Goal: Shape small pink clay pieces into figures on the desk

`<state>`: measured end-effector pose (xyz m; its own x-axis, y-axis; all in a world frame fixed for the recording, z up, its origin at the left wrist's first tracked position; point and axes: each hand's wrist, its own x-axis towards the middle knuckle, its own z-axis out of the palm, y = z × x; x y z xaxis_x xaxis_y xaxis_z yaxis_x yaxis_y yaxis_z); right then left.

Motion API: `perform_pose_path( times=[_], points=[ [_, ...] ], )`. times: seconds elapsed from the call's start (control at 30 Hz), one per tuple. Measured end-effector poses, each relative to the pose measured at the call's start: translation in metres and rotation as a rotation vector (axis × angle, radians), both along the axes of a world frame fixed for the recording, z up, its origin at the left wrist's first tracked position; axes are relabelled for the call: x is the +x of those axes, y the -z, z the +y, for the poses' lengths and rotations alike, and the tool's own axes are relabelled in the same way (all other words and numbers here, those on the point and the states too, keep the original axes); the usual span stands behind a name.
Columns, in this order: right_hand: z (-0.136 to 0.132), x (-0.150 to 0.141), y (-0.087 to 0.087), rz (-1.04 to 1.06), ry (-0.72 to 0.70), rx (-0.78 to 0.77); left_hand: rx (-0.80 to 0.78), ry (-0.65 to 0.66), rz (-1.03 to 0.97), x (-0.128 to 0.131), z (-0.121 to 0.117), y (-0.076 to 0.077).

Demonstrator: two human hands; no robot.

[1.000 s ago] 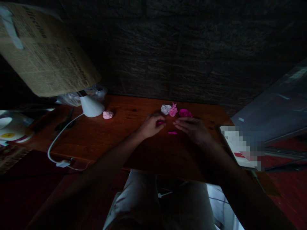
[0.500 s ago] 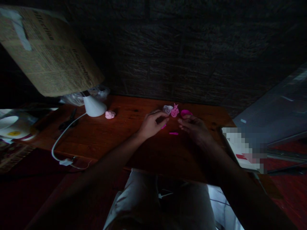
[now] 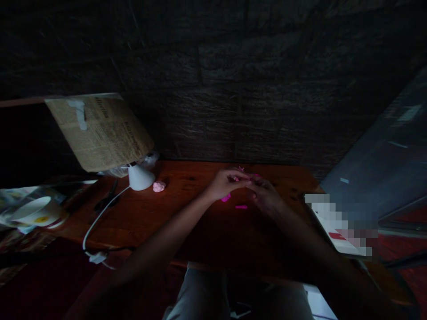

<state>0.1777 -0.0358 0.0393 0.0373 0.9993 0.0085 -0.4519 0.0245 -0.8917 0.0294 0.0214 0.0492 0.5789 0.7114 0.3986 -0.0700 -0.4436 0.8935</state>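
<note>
Fingertips of my left hand [image 3: 224, 184] and my right hand [image 3: 267, 194] meet over the wooden table, pinched together. Whatever is between them is too small and dark to make out. Just below my left hand lies a magenta lump [image 3: 226, 198], clay-like in look. A thin magenta strip [image 3: 241, 206] rests closer to me, under the gap between my hands. Behind my fingers only the tip of a pink modelled figure [image 3: 240, 169] shows. A bit of a magenta piece [image 3: 256, 175] peeks out behind my right hand.
Left on the table [image 3: 187, 213] are a pale pink lump [image 3: 159, 186], a lamp with a white base [image 3: 141, 178] and newspaper shade [image 3: 106, 133], its white cord [image 3: 96, 218], and dark scissors [image 3: 108, 200]. A white cup [image 3: 40, 213] stands far left. A dark wall rises behind.
My hands have come together from apart, fingertips now touching, in front of the pink figure. The view has tilted up, so the table sits lower.
</note>
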Motion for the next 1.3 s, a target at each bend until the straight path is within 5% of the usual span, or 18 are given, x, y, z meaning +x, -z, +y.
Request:
perform_pose_path(
  times=[0.2,0.63,1.3],
  points=[
    [0.018,-0.002,-0.019,0.097,-0.107,-0.028,-0.07,-0.026,-0.032,0.0,0.01,-0.003],
    [0.004,0.002,0.002,0.175,-0.19,-0.093,-0.155,-0.008,-0.031,-0.007,-0.002,0.017],
    [0.004,0.0,0.008,0.138,-0.211,-0.151,0.095,-0.21,0.076,-0.012,0.002,0.024]
  ],
)
